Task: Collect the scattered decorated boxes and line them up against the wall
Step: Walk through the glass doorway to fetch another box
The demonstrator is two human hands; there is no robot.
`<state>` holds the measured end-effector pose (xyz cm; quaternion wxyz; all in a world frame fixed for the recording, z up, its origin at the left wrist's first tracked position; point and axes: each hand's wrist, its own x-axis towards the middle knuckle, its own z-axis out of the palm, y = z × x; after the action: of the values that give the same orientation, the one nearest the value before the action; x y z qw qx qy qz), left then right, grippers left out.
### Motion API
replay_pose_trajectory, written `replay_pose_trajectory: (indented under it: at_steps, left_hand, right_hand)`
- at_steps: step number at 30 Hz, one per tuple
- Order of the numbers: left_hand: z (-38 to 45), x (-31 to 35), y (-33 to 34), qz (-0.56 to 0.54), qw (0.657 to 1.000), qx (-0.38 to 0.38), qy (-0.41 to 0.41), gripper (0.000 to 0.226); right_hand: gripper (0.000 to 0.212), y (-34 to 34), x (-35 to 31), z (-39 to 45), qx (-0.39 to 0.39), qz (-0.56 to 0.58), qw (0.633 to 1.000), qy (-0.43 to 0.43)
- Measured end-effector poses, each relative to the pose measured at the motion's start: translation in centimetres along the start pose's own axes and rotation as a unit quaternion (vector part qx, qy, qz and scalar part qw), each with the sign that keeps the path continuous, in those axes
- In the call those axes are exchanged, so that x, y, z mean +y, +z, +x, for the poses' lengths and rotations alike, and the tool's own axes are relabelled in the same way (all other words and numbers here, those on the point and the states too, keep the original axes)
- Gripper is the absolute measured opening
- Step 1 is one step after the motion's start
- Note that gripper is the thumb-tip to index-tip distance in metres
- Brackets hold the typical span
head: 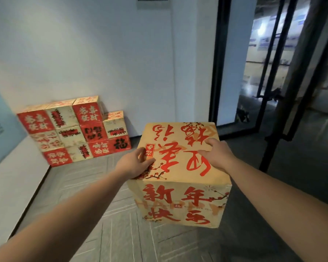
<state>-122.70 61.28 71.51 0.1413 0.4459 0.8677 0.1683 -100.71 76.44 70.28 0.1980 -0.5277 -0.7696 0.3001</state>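
Note:
A tan cardboard box (180, 188) with red calligraphy and plum-blossom prints is held up in front of me, above the floor. My left hand (134, 163) grips its upper left edge, thumb on the top face. My right hand (216, 156) presses on the top face near the right edge, fingers spread over it. Further off, several red and tan decorated boxes (74, 129) stand stacked in rows against the white wall (102, 53) in the left corner.
Grey patterned carpet (83, 186) runs between me and the stack. A black-framed glass door and partition (273, 91) stands on the right. A pale blue panel (2, 125) covers the left wall.

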Motion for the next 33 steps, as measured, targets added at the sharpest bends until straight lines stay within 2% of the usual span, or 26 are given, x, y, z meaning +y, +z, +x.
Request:
replay_pose_trajectory:
  at_steps: [8,16,21,27,33]
  left_hand:
    - [9.5,-9.5,-4.8,-0.022,0.996,0.034,-0.075,0.072]
    - [24.8,-19.1,-10.1,0.002,0.997,0.042,-0.062,0.07]
    - [35.0,-22.8,-12.9,0.012,0.998,0.047,-0.044,0.072]
    - [47.6,-25.0,-14.3,0.022,0.998,0.033,-0.053,0.073]
    - [60.6,-27.1,-15.8,0.028,0.994,0.037,-0.1,0.072]
  right_hand:
    - [0.055,9.5,-10.6,11.6,-0.059,-0.013,0.995,-0.082]
    - [0.055,19.1,-20.8,24.2,-0.075,-0.03,0.993,-0.086]
    - [0.056,22.7,-26.1,32.7,-0.075,-0.034,0.993,-0.082]
    - [0.059,27.6,-28.8,45.5,-0.086,-0.046,0.992,-0.077]
    - [0.057,33.4,-33.0,59.9,-0.113,-0.02,0.988,-0.1]
